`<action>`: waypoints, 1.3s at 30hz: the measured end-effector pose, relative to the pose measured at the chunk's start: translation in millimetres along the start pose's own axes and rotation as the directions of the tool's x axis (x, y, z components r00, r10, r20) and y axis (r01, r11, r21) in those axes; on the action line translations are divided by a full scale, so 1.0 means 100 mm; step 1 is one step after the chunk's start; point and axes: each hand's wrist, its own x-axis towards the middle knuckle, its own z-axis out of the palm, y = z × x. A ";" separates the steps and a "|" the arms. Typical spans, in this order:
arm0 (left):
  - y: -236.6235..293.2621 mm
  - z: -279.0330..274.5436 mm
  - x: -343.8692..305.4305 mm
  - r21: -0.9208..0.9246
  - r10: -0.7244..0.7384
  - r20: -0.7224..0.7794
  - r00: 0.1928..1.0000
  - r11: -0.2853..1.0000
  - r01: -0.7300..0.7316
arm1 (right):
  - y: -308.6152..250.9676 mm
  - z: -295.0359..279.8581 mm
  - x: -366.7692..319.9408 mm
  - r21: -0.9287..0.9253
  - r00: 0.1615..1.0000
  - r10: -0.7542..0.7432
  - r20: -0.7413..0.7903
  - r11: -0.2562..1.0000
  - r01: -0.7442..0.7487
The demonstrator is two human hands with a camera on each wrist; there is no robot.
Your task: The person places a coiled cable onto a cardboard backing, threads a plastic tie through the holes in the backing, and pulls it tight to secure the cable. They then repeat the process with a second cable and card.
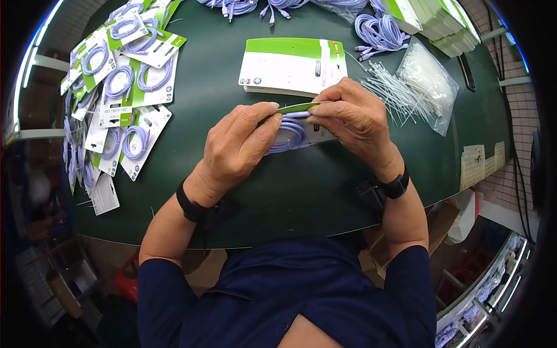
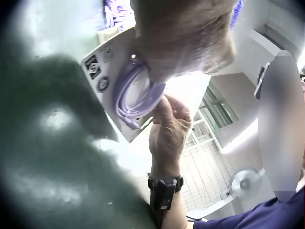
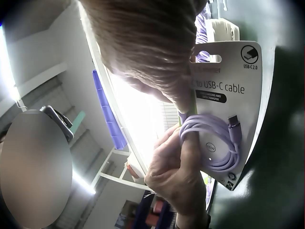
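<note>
2 hands (image 1: pixel 243 139) pinch 1 card (image 3: pixel 226 71); purple cable (image 3: pixel 217 143) lies coiled.

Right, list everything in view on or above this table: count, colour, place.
Held card: one, white-green, centre
Held cable: one, lilac, on card
Carded cables: many, lilac, left
Card pile: one, white-green, beyond held card
Loose cables: many, lilac, far edge
Ties: many, white, right
Bag: one, clear, right
Card stacks: several, white-green, far right
Papers: at least two, beige, right
Slim object: one, black, right
Wristbands: two, black, wrists
Left hand: one, on card
Right hand: one, on card
</note>
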 end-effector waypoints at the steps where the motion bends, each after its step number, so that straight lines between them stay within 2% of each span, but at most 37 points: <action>1: -0.01 0.02 -0.02 -0.006 0.010 -0.016 1.000 1.000 -0.010 | 0.00 0.01 0.00 0.000 1.000 0.001 -0.003 1.000 -0.001; 4: -0.03 0.04 -0.04 -0.014 0.028 -0.052 0.998 0.999 -0.029 | -0.02 0.02 0.00 0.000 1.000 -0.001 -0.008 1.000 0.001; 20: 0.02 -0.05 0.06 0.023 0.047 -0.027 0.999 0.999 -0.046 | -0.07 -0.03 0.03 0.011 1.000 0.014 0.007 1.000 -0.014; 23: 0.04 -0.06 0.09 -0.012 0.033 0.002 0.999 0.999 -0.033 | -0.08 -0.18 0.08 0.159 0.996 0.063 0.066 0.985 -0.073; 24: 0.05 -0.05 0.10 -0.029 0.057 -0.023 0.998 0.998 -0.058 | -0.04 -0.31 0.08 0.121 0.996 0.062 0.060 0.990 -0.069; 25: 0.05 -0.06 0.09 -0.031 0.039 -0.008 0.999 0.999 -0.040 | 0.00 -0.42 0.08 0.099 0.981 0.193 -0.001 0.976 -0.192; 27: 0.07 -0.05 0.10 -0.046 0.037 -0.003 0.999 0.998 -0.037 | 0.11 -0.60 0.05 0.094 0.890 0.435 -0.136 0.900 -0.426; 28: 0.08 -0.05 0.11 -0.055 0.048 0.006 0.999 0.997 -0.048 | 0.19 -0.69 0.01 0.074 0.888 0.434 -0.150 0.901 -0.428; 31: 0.12 0.03 0.20 -0.084 0.072 0.021 0.997 0.994 -0.070 | 0.43 -0.91 -0.14 -0.239 0.788 0.577 -0.215 0.751 -0.616; 32: 0.12 0.06 0.23 -0.100 0.098 0.024 0.995 0.990 -0.095 | 0.47 -0.93 -0.18 -0.248 0.786 0.578 -0.221 0.746 -0.618; 35: 0.14 0.16 0.30 -0.129 0.139 0.031 0.990 0.983 -0.134 | 0.53 -0.93 -0.23 -0.349 0.644 0.764 -0.036 0.594 -0.725; 39: 0.12 0.22 0.29 -0.143 0.133 0.024 0.991 0.981 -0.129 | 0.57 -0.87 -0.26 -0.426 0.675 0.738 -0.002 0.610 -0.668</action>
